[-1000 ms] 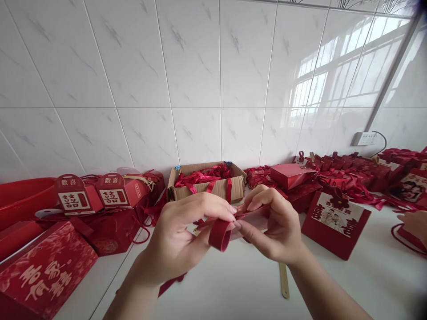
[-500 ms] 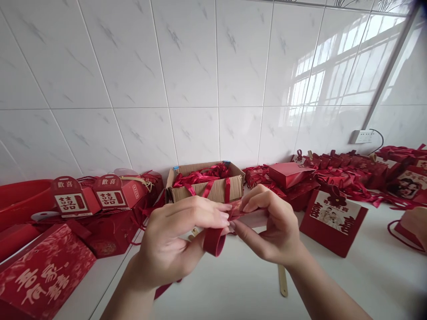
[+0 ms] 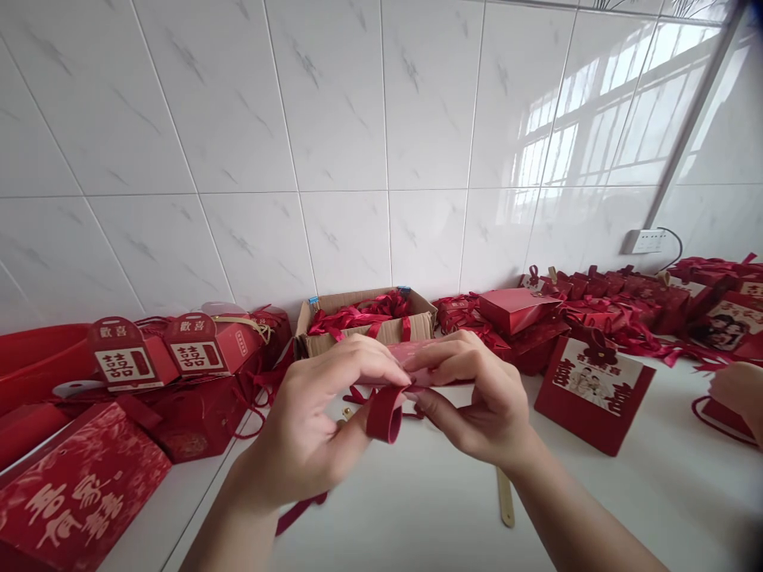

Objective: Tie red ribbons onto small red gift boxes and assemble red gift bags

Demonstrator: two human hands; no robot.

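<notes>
A red paper box (image 3: 411,349) is held up between my two hands, its lower part largely behind my fingers. My left hand (image 3: 331,413) is closed around the near edge and pinches a dark red strap (image 3: 381,425), which curls into a loop below the fingertips. From the other side my right hand (image 3: 486,401) grips the box, thumb and fingertips meeting close to the strap. Fingers hide where strap and box touch. On the white table (image 3: 417,508) below lie a gold strip (image 3: 505,499) and, by my left wrist, a dark red strap piece (image 3: 301,512).
A cardboard carton (image 3: 426,324) of red ribbons stands against the tiled wall. Red boxes (image 3: 134,357) pile up at left. To the right stands a decorated red bag (image 3: 596,397), with many boxes behind. Another person's hand (image 3: 742,393) is at the right edge.
My hands have risen slightly, and more of the red box's upper face shows between them. The strap loop has moved up a little. The other person's hand has shifted slightly.
</notes>
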